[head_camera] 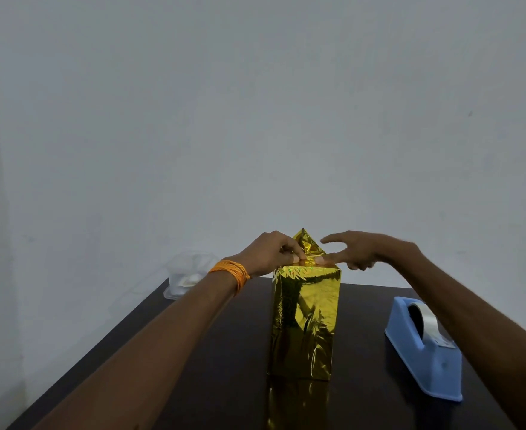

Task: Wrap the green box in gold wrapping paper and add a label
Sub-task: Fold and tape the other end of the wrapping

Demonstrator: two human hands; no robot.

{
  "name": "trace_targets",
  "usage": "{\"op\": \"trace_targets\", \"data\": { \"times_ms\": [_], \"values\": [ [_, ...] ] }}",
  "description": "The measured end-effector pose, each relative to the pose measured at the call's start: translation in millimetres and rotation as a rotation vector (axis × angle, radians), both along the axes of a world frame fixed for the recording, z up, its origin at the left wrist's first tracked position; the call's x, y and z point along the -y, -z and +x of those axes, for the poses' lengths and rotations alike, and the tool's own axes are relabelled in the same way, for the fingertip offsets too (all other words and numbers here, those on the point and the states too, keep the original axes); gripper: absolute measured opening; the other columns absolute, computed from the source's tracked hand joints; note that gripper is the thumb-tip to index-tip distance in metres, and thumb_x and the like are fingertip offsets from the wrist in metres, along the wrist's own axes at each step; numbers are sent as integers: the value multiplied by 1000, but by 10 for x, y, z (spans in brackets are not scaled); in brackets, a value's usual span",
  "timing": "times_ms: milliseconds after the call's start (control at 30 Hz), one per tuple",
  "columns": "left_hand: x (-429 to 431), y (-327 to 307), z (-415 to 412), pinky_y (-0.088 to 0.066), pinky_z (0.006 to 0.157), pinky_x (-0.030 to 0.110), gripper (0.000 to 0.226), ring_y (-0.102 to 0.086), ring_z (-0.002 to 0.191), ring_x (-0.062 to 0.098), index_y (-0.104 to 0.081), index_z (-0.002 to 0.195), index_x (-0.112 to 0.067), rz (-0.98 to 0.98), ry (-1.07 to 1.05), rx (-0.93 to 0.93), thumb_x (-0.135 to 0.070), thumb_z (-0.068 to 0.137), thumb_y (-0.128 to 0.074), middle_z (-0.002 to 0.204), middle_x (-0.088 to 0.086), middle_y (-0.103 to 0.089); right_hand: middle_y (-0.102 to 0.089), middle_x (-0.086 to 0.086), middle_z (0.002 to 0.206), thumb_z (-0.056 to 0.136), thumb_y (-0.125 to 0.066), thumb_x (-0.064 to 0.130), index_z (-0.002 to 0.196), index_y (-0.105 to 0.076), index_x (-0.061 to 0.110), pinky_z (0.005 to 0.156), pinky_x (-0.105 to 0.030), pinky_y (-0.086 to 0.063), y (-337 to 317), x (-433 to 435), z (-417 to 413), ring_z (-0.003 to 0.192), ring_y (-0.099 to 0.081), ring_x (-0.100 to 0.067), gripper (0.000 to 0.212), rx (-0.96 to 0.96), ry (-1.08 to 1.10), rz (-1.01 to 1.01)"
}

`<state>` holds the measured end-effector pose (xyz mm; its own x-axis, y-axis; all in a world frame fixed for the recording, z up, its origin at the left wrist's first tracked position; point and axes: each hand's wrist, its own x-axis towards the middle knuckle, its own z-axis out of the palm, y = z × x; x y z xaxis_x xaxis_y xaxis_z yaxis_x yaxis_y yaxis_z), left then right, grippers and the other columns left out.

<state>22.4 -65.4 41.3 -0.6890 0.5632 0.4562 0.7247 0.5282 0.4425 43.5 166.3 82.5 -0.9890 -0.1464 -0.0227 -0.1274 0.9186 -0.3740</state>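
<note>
Item: green box (305, 321), upright mid-way along the dark table (218, 352), fully sheathed in gold wrapping paper (307, 243); no green shows.

Top end unfinished: a peak of paper stands up at its far side.

Our left hand (271, 252) pinches the fold at the top left. Our right hand (367, 249), fingers spread, presses one fingertip on the fold.

Handling, as we judge it: flatten the peak, crease it sharply, hold it until taped.

Clearances: tape dispenser (423, 346) near right, well apart; clear container (187, 274) at the table's far left edge. The tall box may tip.
</note>
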Motion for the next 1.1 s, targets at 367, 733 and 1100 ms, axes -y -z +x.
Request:
{"op": "trace_targets", "data": {
  "times_ms": [367, 733, 1100],
  "values": [
    [15, 0, 0, -37, 69, 10, 22, -53, 82, -3, -74, 114, -12, 13, -20, 9, -16, 96, -63, 112, 2, -68, -66, -4, 111, 89, -70, 40, 116, -57, 22, 84, -36, -51, 502, 227, 149, 97, -64, -18, 35, -46, 62, -700],
    [-4, 6, -14, -37, 67, 3, 21, -53, 82, -5, -73, 113, -11, 31, -25, 23, -17, 95, -64, 107, -2, -67, -69, -5, 96, 87, -70, 43, 102, -65, 18, 86, -36, -47, 602, 311, 141, 90, -62, -19, 30, -62, 196, -967],
    [-5, 43, 81, -38, 69, 12, 19, -54, 82, -3, -76, 109, -15, 62, -94, -18, -20, 95, -65, 101, -8, -68, -66, -6, 82, 100, -52, 33, 99, -61, 14, 77, -33, -47, 845, 325, 216, 77, -61, -19, 21, -123, 255, -1277]
  ]
}}
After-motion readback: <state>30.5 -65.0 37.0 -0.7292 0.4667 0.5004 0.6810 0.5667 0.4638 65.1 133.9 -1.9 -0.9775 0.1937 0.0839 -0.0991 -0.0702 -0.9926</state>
